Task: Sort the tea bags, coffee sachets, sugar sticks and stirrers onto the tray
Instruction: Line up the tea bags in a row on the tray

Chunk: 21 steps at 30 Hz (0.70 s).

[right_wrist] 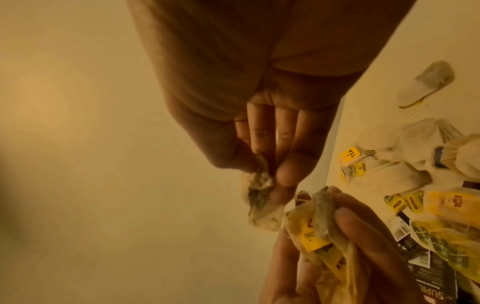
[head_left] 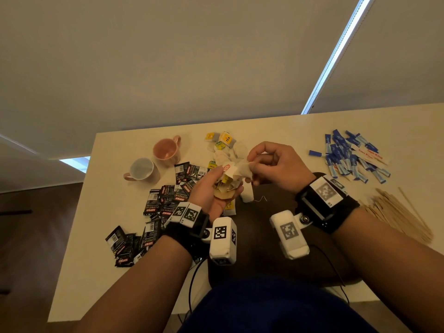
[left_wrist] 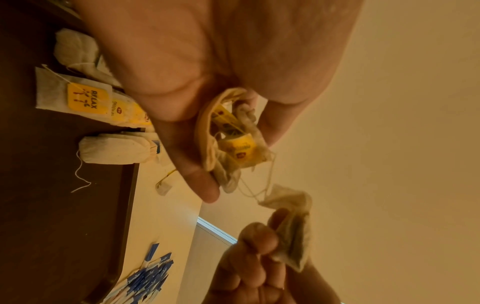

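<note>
Untangling a clump of tea bags over the worktop, centre of the head view.

Your left hand [head_left: 211, 188] has its grip curled round a bunch of tea bags [left_wrist: 233, 144] with yellow tags; your right hand [head_left: 274, 164] pinches a single tea bag [left_wrist: 293, 236] between thumb and fingertips, joined to the bunch by looped string [left_wrist: 259, 185]. Pull slowly along the string, not across it; the paper looks thin and likely tears. Loosen the left grip so the loop can slip free. More tea bags [head_left: 225, 143] lie at 12 o'clock, coffee sachets [head_left: 165, 200] at 9, sugar sticks [head_left: 348, 157] at 2, stirrers [head_left: 396, 212] at 3. The dark tray [head_left: 264, 212] sits under your wrists, mostly hidden; can't tell where the knot is.
</note>
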Each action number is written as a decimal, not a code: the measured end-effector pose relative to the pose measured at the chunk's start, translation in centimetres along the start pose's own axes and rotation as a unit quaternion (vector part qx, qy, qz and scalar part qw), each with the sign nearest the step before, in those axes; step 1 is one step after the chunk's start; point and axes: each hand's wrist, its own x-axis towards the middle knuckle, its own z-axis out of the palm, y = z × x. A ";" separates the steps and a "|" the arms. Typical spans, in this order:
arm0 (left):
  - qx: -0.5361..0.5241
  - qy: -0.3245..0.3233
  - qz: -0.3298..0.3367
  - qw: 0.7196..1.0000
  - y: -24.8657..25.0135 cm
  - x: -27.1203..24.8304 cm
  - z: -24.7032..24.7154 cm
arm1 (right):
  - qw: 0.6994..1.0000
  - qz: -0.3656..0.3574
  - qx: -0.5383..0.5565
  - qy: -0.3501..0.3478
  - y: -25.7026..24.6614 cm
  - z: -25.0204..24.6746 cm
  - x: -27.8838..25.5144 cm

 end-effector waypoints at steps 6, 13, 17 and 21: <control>0.001 0.009 0.004 1.000 0.1 -0.1 0.0 | 1.000 0.004 0.017 0.015 0.0 -0.7 -0.3; 0.041 -0.019 0.041 0.998 0.0 -0.3 -0.3 | 0.993 0.026 0.098 0.060 0.4 -0.7 -0.3; 0.066 -0.032 0.048 0.996 -0.1 -0.4 0.0 | 0.994 0.030 0.065 0.077 1.0 -0.2 -0.4; 0.117 -0.030 0.067 0.990 -0.3 -0.5 0.1 | 0.994 0.038 0.061 0.078 2.0 0.3 -0.3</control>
